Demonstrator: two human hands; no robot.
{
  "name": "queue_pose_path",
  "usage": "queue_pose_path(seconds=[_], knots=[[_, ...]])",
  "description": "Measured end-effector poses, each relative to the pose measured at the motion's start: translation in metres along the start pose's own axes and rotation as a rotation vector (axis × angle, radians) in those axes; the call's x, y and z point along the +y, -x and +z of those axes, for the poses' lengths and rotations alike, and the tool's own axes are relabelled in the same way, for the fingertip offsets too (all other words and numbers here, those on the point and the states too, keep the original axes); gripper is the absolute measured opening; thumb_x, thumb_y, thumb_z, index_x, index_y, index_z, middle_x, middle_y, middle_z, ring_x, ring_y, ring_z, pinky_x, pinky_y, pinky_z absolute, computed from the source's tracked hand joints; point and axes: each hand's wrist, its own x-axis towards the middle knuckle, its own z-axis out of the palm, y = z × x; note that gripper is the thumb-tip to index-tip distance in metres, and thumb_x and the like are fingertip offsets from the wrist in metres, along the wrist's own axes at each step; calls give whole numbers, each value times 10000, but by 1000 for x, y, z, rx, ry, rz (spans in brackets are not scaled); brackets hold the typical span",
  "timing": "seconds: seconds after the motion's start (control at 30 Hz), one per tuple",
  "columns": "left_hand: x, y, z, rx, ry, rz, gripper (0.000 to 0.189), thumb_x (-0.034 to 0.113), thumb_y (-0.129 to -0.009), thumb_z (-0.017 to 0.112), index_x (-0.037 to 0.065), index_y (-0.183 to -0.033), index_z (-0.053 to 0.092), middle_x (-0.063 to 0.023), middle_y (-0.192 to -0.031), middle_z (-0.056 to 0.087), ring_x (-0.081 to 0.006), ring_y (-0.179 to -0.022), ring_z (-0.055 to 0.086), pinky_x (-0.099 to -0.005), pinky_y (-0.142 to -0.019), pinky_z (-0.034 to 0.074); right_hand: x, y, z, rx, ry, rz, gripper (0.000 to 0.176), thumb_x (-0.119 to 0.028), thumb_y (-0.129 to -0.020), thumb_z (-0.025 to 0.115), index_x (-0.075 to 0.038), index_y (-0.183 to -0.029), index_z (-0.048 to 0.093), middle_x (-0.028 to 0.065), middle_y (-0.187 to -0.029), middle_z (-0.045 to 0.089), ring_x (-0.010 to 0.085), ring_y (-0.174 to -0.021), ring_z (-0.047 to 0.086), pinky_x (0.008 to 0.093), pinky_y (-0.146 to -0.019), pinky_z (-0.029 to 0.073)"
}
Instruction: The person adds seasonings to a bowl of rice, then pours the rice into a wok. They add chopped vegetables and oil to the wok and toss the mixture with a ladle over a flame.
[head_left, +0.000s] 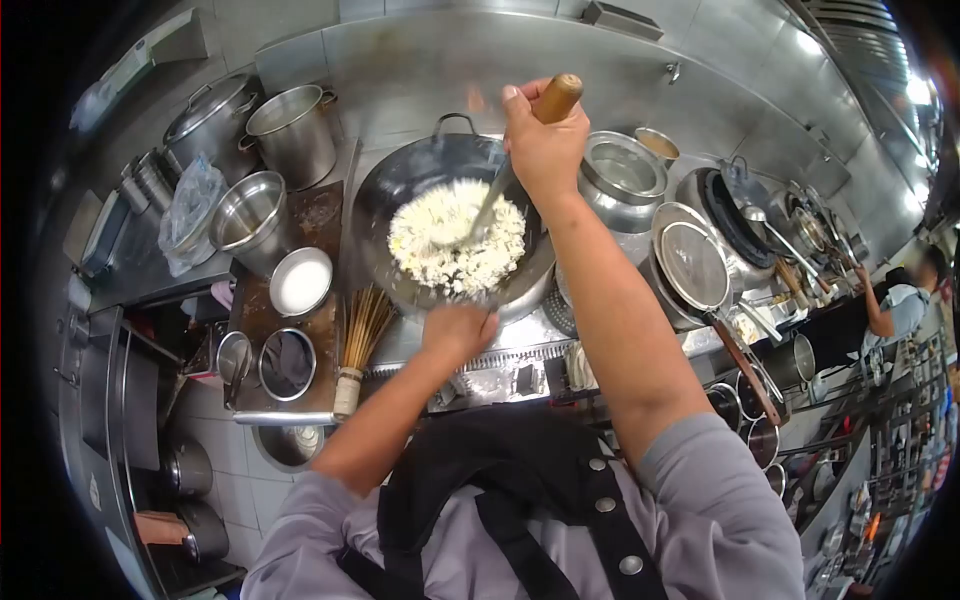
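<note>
A large dark wok (pixel 385 190) sits on the stove in front of me, with pale, crumbly food (pixel 450 235) spread in its middle. My right hand (pixel 545 140) is wrapped round the wooden handle of a ladle (pixel 562 95), above the wok's right side. The ladle's metal shaft slants down to the left into the food, and its head is blurred. At the wok's near rim, my left hand (pixel 460 335) has its fingers closed; what they hold, if anything, is hidden and smeared by motion.
Left of the wok are a bamboo brush (pixel 365 335), a bowl of white contents (pixel 300 283) and tall pots (pixel 292 140). To the right stand a lidded pot (pixel 625 165) and round strainers (pixel 695 265). Another person (pixel 900 310) is at the far right.
</note>
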Motion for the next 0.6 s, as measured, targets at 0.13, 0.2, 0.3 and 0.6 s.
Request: queue_pose_path(seconds=[0.13,0.2,0.3,0.6], knots=[[24,71,-27,-328,79,58,440,467,-914,602,115,-656,657,-125,-684,676,-340,-634,670,-511,-574,518,-57,-55,-14,3,-152,118,214,-114,-869,778,-21,-885,585,24,-598,563,115,-450,530,244,-458,430],[24,55,-46,-226,48,113,436,457,-920,597,110,-664,665,-125,-686,673,-341,-636,668,-508,-568,509,-99,-59,-14,-41,-209,42,211,-114,-870,778,-24,-887,587,24,-594,562,118,-450,532,245,-457,428],[11,-15,-40,-180,27,24,436,435,-937,571,97,-683,675,-145,-706,671,-364,-673,667,-502,-598,504,-76,-16,-14,-124,-131,-52,193,-97,-877,764,-27,-884,584,24,-583,558,125,-454,535,249,-453,426],[27,50,-49,-304,17,79,447,454,-928,582,101,-676,690,-141,-704,685,-348,-673,683,-491,-608,530,-88,-66,-28,-23,-228,49,170,-65,-900,711,-29,-863,549,12,-571,516,121,-450,509,280,-437,418]])
